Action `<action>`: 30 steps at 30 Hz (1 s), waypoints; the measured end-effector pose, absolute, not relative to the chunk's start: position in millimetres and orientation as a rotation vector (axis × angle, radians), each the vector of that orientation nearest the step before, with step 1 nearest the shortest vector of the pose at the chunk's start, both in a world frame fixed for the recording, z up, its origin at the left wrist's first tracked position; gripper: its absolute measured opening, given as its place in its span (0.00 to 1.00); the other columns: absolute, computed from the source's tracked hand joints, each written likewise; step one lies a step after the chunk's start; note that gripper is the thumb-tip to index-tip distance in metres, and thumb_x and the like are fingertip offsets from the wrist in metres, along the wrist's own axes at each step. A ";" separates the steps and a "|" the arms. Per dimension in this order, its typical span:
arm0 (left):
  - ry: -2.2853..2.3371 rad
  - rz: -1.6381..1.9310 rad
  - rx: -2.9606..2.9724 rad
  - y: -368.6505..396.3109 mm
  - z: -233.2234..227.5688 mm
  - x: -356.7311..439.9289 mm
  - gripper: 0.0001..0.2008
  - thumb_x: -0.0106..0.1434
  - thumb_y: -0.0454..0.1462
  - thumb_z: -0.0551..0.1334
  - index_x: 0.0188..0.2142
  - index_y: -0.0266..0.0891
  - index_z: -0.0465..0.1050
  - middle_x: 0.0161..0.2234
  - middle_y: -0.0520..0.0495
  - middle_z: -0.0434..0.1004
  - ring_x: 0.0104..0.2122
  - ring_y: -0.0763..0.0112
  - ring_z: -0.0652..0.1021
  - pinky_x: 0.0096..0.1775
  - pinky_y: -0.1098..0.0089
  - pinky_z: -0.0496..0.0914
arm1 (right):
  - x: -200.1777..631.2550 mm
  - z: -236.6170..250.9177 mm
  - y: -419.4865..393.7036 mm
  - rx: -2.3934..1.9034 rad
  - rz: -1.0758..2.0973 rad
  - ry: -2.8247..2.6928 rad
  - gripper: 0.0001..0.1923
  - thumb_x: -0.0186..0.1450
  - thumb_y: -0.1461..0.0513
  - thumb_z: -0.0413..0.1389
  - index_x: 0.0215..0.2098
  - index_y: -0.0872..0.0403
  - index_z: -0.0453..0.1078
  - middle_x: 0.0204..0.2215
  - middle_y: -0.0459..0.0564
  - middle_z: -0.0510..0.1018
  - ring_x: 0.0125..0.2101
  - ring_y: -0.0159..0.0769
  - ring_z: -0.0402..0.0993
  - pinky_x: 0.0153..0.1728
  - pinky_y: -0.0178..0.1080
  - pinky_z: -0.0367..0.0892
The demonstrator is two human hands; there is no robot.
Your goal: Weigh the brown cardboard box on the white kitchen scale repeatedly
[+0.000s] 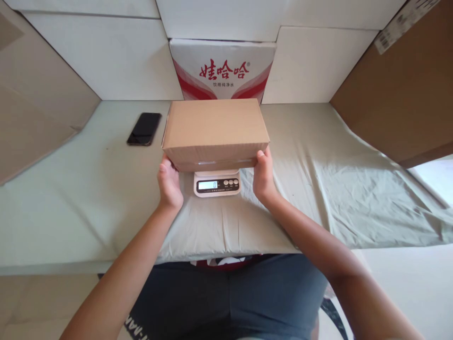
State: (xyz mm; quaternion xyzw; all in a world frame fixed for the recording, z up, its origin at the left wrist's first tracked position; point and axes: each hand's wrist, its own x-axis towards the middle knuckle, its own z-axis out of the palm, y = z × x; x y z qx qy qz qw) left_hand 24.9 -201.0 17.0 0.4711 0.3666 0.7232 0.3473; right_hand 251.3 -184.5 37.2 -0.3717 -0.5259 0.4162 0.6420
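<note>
Left hand: the left hand [170,185] cupped the near left lower corner of a brown cardboard carton [216,123], most of its fingers out of sight.
Right hand: the right hand [264,175] was at the near right lower corner, its thumb on the near face.
Grip: the two hands held the carton between them from left and right.
Carton: it was above the digital scale, top flaps shut, a strip of tape [207,163] on the near face; whether its underside touched the weighing platform could not be told.
Digital scale: its near edge [217,192] stuck out toward the person; the lit display [207,184] showed a 0 beside three buttons.
Done: the scale was switched on, and the carton was closed and lined up over it.
Left: with the reading at 0, the carton's weight seemed not yet given over to the scale, and both hands had yet to let go.
Smartphone: a dark-screened smartphone [144,128] lay to the left, apart from the carton.
Table: a pale green cloth [116,198] covered it, creased on the right.
Far side: a white-and-red Wahaha water carton [225,71] stood behind.
</note>
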 end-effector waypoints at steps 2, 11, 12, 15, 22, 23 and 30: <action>0.968 1.875 1.217 -200.5 15.6 25.2 0.34 0.68 0.66 0.55 0.53 0.46 0.82 0.57 0.41 0.83 0.66 0.48 0.76 0.67 0.51 0.68 | 251.5 36.9 -184.7 -0.833 0.965 -1.184 0.26 0.71 0.44 0.52 0.65 0.38 0.69 0.68 0.46 0.75 0.75 0.49 0.61 0.79 0.59 0.55; 0.995 1.876 1.264 -199.3 12.3 24.5 0.37 0.68 0.68 0.53 0.59 0.47 0.78 0.59 0.39 0.81 0.66 0.45 0.74 0.67 0.49 0.66 | 251.7 26.6 -180.5 -0.851 0.966 -1.174 0.29 0.70 0.42 0.52 0.66 0.35 0.66 0.69 0.45 0.73 0.73 0.53 0.64 0.77 0.63 0.57; 0.991 1.874 1.266 -199.5 12.9 24.2 0.37 0.68 0.67 0.53 0.59 0.47 0.78 0.59 0.39 0.81 0.66 0.46 0.75 0.67 0.50 0.67 | 251.6 25.9 -180.2 -0.853 0.962 -1.173 0.29 0.70 0.42 0.52 0.66 0.35 0.66 0.69 0.45 0.74 0.73 0.53 0.64 0.77 0.64 0.56; 0.988 1.870 1.266 -200.1 14.7 24.0 0.36 0.69 0.66 0.53 0.58 0.46 0.79 0.59 0.39 0.81 0.65 0.47 0.76 0.66 0.50 0.68 | 250.7 26.1 -180.3 -0.858 0.959 -1.169 0.29 0.69 0.42 0.52 0.67 0.36 0.66 0.68 0.46 0.75 0.73 0.54 0.64 0.77 0.64 0.56; 0.992 1.871 1.254 -200.9 14.9 24.8 0.34 0.70 0.65 0.53 0.56 0.46 0.79 0.59 0.39 0.81 0.65 0.46 0.76 0.66 0.49 0.68 | 249.4 27.4 -181.2 -0.844 0.960 -1.160 0.29 0.70 0.43 0.52 0.66 0.37 0.67 0.68 0.47 0.75 0.72 0.54 0.65 0.76 0.64 0.58; 0.992 1.873 1.253 -201.1 14.4 24.7 0.34 0.70 0.65 0.53 0.56 0.46 0.79 0.59 0.39 0.81 0.65 0.46 0.76 0.65 0.49 0.69 | 249.7 27.2 -181.0 -0.842 0.955 -1.166 0.28 0.70 0.43 0.51 0.66 0.36 0.67 0.68 0.46 0.75 0.72 0.54 0.65 0.76 0.64 0.58; 1.037 1.881 1.231 -202.5 11.4 24.4 0.35 0.69 0.67 0.54 0.57 0.46 0.79 0.60 0.39 0.81 0.65 0.45 0.76 0.64 0.49 0.70 | 251.7 27.2 -179.6 -0.847 0.978 -1.147 0.29 0.69 0.43 0.53 0.65 0.36 0.68 0.68 0.45 0.76 0.72 0.55 0.65 0.76 0.65 0.58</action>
